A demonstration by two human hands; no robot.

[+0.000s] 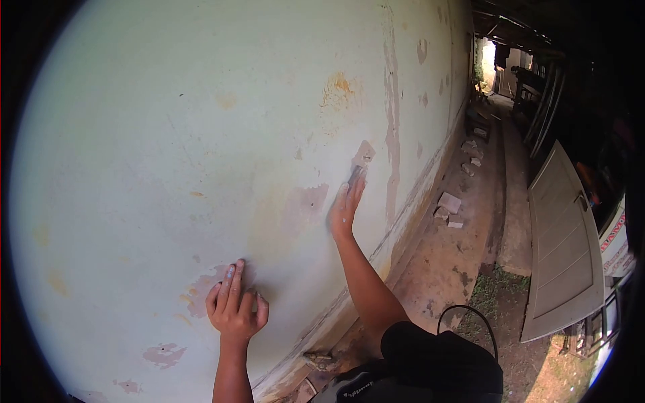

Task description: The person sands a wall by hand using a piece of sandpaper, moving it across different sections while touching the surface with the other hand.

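Pale green wall (168,134) is filling the left, flaking and stained; left hand (236,309) is touching it, two fingers extended, others curling; right hand's (345,208) fingers are lying close together, any grip unclear; door (561,248) is leaning near walkway (430,252), red lettering (613,238) showing partly

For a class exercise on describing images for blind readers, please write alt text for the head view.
A person's left hand and right hand are at a pale, stained wall with worn patches. To the right, broken blocks lie along a narrow passage, near a tilted panelled door.
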